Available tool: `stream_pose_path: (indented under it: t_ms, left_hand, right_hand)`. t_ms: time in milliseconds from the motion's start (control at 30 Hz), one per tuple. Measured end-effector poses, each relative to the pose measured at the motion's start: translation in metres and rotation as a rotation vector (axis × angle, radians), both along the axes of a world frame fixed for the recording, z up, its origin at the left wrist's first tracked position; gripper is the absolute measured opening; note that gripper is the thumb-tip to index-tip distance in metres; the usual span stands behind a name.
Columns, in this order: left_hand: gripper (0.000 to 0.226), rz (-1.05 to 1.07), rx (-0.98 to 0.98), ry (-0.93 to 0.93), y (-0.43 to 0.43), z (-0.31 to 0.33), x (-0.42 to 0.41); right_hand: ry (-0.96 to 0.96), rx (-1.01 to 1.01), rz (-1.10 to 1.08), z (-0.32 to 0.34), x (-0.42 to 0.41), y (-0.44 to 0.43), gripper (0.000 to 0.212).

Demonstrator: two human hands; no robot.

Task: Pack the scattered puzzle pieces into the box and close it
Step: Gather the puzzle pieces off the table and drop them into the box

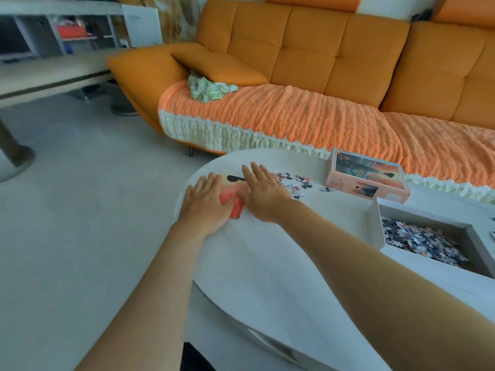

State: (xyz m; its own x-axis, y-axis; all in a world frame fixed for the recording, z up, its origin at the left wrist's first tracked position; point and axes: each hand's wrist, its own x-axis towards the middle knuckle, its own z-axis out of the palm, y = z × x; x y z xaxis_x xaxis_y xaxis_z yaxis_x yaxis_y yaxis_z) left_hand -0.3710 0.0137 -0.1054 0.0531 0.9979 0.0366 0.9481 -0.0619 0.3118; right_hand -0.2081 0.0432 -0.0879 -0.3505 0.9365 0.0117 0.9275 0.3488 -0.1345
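Puzzle pieces are mostly heaped in the open box, but some are left scattered on the table. A reddish sheet is pressed flat under the left hand and right hand, both spread and gripping nothing. The lid is still off.

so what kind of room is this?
Most likely a home living room: an orange sofa with a knitted throw, a low white table in front, and shelving at the back.

Orange sofa behind white table, pale floor.
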Motion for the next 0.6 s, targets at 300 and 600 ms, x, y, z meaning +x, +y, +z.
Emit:
stream_pose_path:
  t_ms: [300, 600]
  left_hand:
    - [0.049, -0.125, 0.173, 0.018, 0.003, -0.001, 0.004]
    - [0.063, -0.298, 0.127, -0.276, -0.019, 0.012, 0.035]
  right_hand:
    - [0.093, 0.115, 0.071, -0.024, 0.019, 0.008, 0.036]
    - [0.331, 0.344, 0.098, -0.014, 0.040, -0.017, 0.023]
